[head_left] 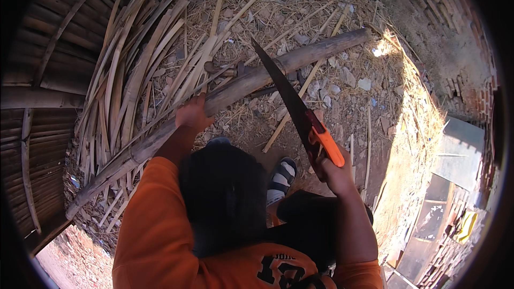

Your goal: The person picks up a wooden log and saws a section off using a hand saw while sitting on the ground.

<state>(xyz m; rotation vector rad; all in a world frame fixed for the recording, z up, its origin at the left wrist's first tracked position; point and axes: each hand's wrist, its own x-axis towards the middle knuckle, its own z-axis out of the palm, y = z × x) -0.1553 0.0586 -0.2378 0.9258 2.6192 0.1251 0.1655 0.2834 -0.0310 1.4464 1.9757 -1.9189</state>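
Right hand point(333, 170) wrapped tight round orange handle of a dark-bladed hand saw point(293, 104), left hand point(194, 113) gripping a long grey bamboo pole point(235, 86), blade resting across the pole, pale split bamboo strips point(134, 69) piled behind, straw-littered ground point(342, 80) beyond

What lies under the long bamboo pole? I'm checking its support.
Under the bamboo pole: split bamboo strips, straw and rubble. Its near stretch is covered by the left hand and sleeve.
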